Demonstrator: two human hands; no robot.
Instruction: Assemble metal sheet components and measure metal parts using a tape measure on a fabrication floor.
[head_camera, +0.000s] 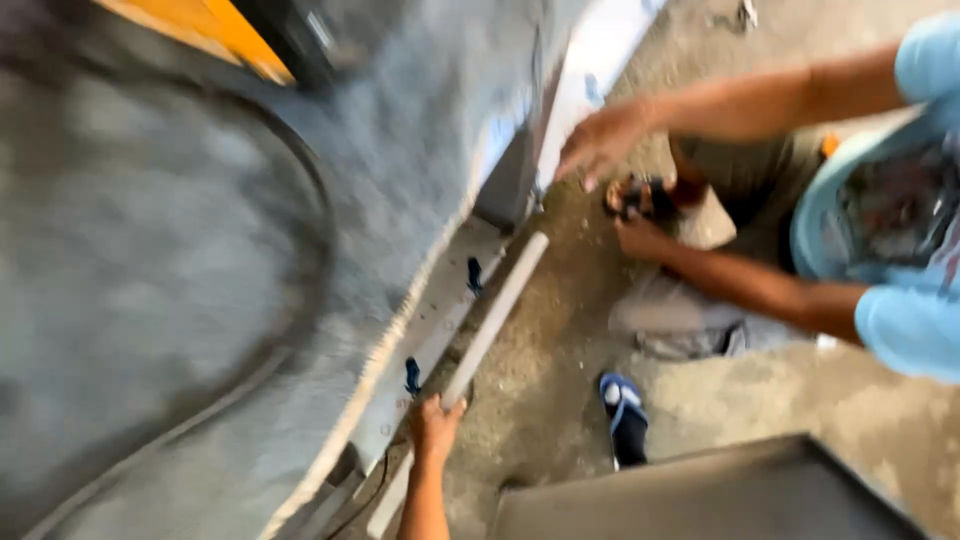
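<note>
One of the hands (434, 425) closed around a pale pipe (495, 318); the other out of view.

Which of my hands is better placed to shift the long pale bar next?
Probably the left. The left hand grips the near end of the pale bar, and the right hand is out of view.

Our whole view is smeared by motion, so the grey slab (200, 250) on the left shows no clear surface. We see only one hand (435, 425) of ours, gripping the pale bar (495, 320); which hand it is we cannot tell, and its arm is cut off by the bottom edge. The co-worker (880, 230) is cut off at the right edge. The two small blue clamps (473, 275) are too blurred to make out.
</note>
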